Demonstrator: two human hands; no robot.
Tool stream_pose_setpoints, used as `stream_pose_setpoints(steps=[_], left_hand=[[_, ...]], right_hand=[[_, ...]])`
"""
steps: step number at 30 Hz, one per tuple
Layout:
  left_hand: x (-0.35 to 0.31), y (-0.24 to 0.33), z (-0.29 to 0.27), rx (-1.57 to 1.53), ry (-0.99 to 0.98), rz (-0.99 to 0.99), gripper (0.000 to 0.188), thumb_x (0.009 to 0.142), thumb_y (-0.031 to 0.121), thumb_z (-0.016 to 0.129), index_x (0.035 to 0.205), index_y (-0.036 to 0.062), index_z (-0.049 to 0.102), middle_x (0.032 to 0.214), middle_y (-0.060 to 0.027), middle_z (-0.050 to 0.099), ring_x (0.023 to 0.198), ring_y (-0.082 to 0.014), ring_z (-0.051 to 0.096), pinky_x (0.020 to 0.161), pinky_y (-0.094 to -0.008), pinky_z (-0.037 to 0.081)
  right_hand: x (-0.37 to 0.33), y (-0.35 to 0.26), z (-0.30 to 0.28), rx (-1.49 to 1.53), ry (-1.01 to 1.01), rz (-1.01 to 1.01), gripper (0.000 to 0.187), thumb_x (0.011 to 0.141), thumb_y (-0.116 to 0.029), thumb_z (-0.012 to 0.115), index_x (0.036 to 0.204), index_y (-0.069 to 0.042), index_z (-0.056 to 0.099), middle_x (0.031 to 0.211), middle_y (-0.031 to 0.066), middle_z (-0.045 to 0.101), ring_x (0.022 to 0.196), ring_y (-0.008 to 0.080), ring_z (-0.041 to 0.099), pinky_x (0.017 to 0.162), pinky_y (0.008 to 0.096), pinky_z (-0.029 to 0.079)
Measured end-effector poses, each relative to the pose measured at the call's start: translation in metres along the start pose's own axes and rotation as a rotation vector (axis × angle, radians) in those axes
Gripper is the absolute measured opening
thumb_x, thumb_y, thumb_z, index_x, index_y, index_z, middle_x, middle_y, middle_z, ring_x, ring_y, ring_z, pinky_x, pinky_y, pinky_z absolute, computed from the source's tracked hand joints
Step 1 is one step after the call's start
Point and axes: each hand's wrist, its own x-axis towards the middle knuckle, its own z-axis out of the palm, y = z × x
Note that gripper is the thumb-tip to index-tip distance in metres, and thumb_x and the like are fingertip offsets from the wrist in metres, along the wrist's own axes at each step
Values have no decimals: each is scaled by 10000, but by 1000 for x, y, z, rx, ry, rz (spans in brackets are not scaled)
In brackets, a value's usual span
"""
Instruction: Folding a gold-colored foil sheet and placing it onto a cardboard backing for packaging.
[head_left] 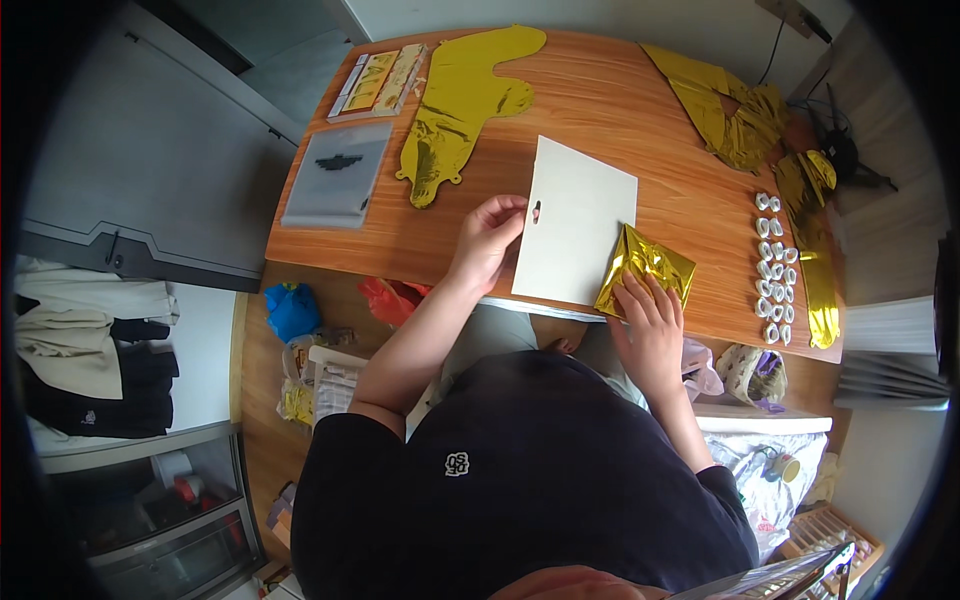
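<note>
Gold foil everywhere on this one. Folded gold foil piece [646, 268] sits at the near edge of the wooden worktop [620, 110], just right of centre, and the right hand [650, 325] is flat on top of it with fingers spread, pressing down rather than pinching, so that grip is wide and holding nothing. The foil overlaps the lower right corner of a white card sleeve [577, 220] with a small hang hole near its left edge. The left hand [487, 238] has a narrow grip on that left edge, thumb and fingertips closed on the card beside the hole. Further back on the worktop there's a long flat gold foil balloon [465, 105], and left of it a clear plastic bag [338, 175] with a dark shape inside plus a flat packet of gold strips [380, 82]. Over on the right lies a crumpled heap of gold foil [730, 105], another gold strip [815, 250] running along the edge, and two rows of small white clips [773, 268] just beside it.
</note>
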Motion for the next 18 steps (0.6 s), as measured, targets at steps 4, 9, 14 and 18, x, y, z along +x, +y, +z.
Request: stream_pose_setpoints(steps=[4,9,14,18], left_hand=[[-6,-9,9,175,-16,110,161,977,39,677,1138,28,672,1024,-26,713,926,-79,661,809,-263,542],[-30,31,-9,1277,137,400,223,977,82,655,1198,57,665,1010,-118,750,934,-270,720,776,-383,565],[-95,87,-67,867,54,80,154,1008,89,651,1145,23,667,1037,-70,742,947,-144,707,788,-280,563],[-138,81,-135,613,4,-308,102,989,91,679,1057,17,700,1052,-58,744,984,-113,693,796,-271,565]], right_hand=[[0,-1,0,3,1,0,478,894,-191,727,1352,-111,618,1480,75,583,1409,345,478,1201,534,310],[1,-2,2,13,-5,-10,462,892,-188,728,1337,-106,631,1480,75,584,1413,335,479,1203,524,313],[-1,7,0,-114,-12,-53,450,876,-141,735,1318,-127,651,1428,60,627,1371,306,543,1163,506,400],[3,18,-7,-206,-72,-184,454,883,-110,719,1329,-106,632,1425,80,627,1352,317,560,1137,491,442]])
